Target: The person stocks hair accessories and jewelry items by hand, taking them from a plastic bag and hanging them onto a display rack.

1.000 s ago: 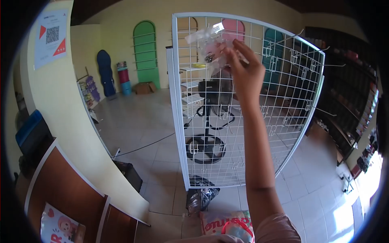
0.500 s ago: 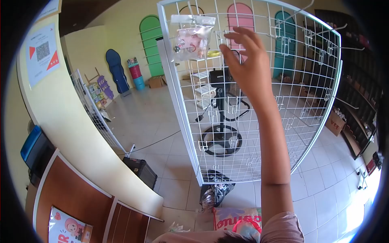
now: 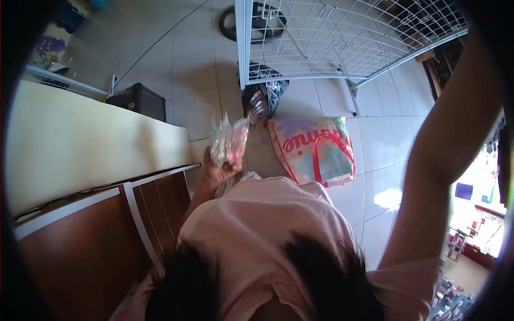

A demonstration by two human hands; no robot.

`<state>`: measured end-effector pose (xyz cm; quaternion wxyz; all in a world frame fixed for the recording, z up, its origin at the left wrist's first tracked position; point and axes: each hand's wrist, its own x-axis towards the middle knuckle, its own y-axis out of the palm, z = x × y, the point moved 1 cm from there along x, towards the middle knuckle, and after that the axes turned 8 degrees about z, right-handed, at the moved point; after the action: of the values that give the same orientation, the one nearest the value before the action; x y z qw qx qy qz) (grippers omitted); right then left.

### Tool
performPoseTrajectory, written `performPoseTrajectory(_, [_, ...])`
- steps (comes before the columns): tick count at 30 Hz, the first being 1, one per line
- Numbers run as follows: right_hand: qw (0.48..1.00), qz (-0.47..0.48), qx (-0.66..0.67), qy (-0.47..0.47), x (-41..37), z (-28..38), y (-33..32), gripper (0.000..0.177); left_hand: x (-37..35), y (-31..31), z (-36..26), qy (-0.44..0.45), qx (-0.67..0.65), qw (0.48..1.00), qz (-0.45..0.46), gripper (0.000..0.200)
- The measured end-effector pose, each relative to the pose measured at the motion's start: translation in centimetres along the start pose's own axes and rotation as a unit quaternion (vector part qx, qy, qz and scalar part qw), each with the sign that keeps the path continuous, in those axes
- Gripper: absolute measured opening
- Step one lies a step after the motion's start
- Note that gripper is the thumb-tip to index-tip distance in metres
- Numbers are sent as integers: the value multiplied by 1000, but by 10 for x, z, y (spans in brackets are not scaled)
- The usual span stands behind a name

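you look down over one pink shirt (image 3: 267, 214), two dark locks of hair falling across it. your left hand (image 3: 218, 172), just left of center at 9 o'clock, grips a bunch of upright clear plastic packets (image 3: 229, 142), fingers curled around the lower ends; at least two are there, the exact count hidden by overlap, with pink-red and green showing inside. your right arm (image 3: 447, 155) stretches from 4 o'clock up to 2 o'clock, its hand out of view, so its fingers cannot be told.

at 8 o'clock stands one brown wooden counter (image 3: 80, 246) with white edging, beside one cream wall (image 3: 101, 125) at 9 to 10 o'clock. one large printed tote bag (image 3: 300, 142) with red straps lies at 3 o'clock on the pale, glossy tile floor (image 3: 377, 144), where daylight glares. one black plastic bag (image 3: 262, 99) slumps at 12 o'clock, near the foot of one white-framed wire grid (image 3: 342, 43) that fills 1 o'clock. one black case (image 3: 136, 101) sits at 10 o'clock by the wall.

farther off, one round black base (image 3: 227, 24) rests at 12 o'clock, one thin cable (image 3: 155, 43) crosses the tiles at 11, and one bright opening (image 3: 482, 224) glows between 3 and 4.
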<state>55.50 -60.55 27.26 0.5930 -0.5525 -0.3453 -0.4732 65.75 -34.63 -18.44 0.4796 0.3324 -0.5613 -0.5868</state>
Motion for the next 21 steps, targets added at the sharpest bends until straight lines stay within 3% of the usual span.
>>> performPoseTrajectory(2, [997,29,-26,63,-76,7,-4,31,1,-2,-25,44,97,987,-118,45])
performPoseTrajectory(3, [991,59,-39,116,-127,11,-4,31,-4,-17,-42,19,146,970,-193,44])
performPoseTrajectory(4, [962,147,-56,221,-195,15,0,32,-11,-36,-59,-3,195,945,-262,43])
performPoseTrajectory(5, [900,268,-73,337,-273,20,3,33,-12,-48,-69,-2,213,922,-322,44])
performPoseTrajectory(6, [785,421,-92,445,-367,37,5,34,-14,-60,-72,-3,198,932,-305,44])
performPoseTrajectory(7, [582,622,-102,514,-466,46,8,51,-13,-68,-79,-5,189,939,-288,44])
performPoseTrajectory(8, [516,664,-94,533,-520,78,-7,46,-16,-73,-79,-15,180,944,-277,45])
performPoseTrajectory(9, [415,720,-99,547,-542,98,-16,50,-11,-63,-72,9,180,936,-303,45])
performPoseTrajectory(12, [461,722,-58,513,-586,121,-39,31,-9,-70,-71,-23,197,942,-270,45])
performPoseTrajectory(14, [459,785,173,378,-628,90,-20,27,-6,-67,-69,-33,228,927,-296,43])
performPoseTrajectory(16, [420,784,219,401,-556,73,-20,26,3,-57,-65,-28,263,909,-322,40])
performPoseTrajectory(18, [494,710,277,420,-473,62,-32,27,14,-37,-54,-5,296,887,-353,37])
performPoseTrajectory(20, [551,726,221,348,-471,46,-23,24,20,-32,-55,-21,339,887,-313,40])
performPoseTrajectory(21, [596,676,229,368,-470,34,-13,29,26,-30,-52,-24,361,880,-307,43])
